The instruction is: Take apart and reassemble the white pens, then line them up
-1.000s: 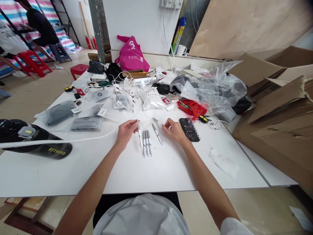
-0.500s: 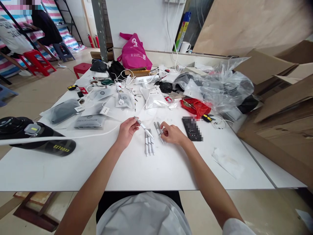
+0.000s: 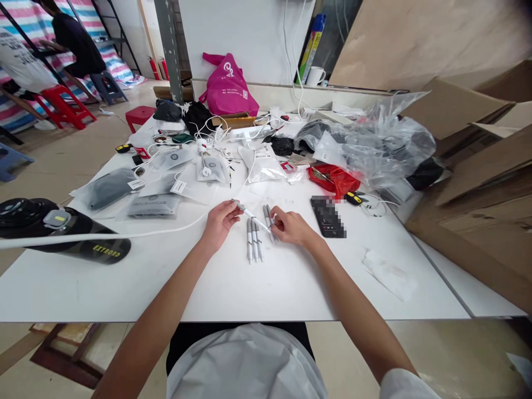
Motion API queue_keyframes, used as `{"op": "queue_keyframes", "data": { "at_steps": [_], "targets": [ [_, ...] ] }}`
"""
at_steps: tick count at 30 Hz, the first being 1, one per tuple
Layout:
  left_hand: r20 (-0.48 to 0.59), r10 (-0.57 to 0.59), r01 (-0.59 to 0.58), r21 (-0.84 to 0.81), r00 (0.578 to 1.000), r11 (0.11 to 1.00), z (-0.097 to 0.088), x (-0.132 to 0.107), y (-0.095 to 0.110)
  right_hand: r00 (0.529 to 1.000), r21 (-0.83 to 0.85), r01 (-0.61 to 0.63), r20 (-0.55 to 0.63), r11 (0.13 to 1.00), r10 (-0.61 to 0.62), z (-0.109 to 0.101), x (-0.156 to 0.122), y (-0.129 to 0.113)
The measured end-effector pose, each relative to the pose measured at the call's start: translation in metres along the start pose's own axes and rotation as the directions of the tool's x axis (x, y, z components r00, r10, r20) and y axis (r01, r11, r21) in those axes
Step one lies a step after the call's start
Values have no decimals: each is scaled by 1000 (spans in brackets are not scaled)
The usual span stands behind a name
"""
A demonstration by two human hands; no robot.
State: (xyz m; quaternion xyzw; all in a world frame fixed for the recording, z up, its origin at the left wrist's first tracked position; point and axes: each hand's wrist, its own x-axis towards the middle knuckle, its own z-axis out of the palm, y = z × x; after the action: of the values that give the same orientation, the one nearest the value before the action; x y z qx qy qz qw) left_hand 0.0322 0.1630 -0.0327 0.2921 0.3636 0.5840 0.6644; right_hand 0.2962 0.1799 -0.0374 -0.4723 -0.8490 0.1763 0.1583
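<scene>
My left hand is closed on the grey end of a white-and-grey pen, which slants down to the right just above the table. The other end of that pen reaches the fingertips of my right hand. My right fingers are curled and pinched on a pen in a small group at the right; they hide part of it. Between my hands, a row of similar pens lies side by side on the white table.
A dark phone lies right of my right hand. At the left rests a black bottle, with a white cable crossing it. Packed pouches, a red bag and clear plastic crowd the back. Cardboard boxes stand at the right.
The pen in my left hand has moved slightly right and down, its far end now at my right fingertips. My right hand has barely moved. The view has shifted slightly.
</scene>
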Motion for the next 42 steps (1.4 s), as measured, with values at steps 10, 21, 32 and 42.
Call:
{"op": "queue_keyframes", "data": {
  "at_steps": [10,21,32,42],
  "targets": [
    [6,66,-66,75,998,995,2,3,-14,976,297,191,-162,936,-147,9,-1,-12],
    [194,123,-156,165,973,974,5,-5,-10,977,260,143,-193,955,-93,17,1,-21],
    [5,168,-164,261,986,951,2,-1,-15,950,137,232,-247,963,-193,18,-2,-22],
    [14,166,-162,312,986,936,3,-2,-7,952,111,206,-252,972,-173,17,-2,-16]
  ]
}}
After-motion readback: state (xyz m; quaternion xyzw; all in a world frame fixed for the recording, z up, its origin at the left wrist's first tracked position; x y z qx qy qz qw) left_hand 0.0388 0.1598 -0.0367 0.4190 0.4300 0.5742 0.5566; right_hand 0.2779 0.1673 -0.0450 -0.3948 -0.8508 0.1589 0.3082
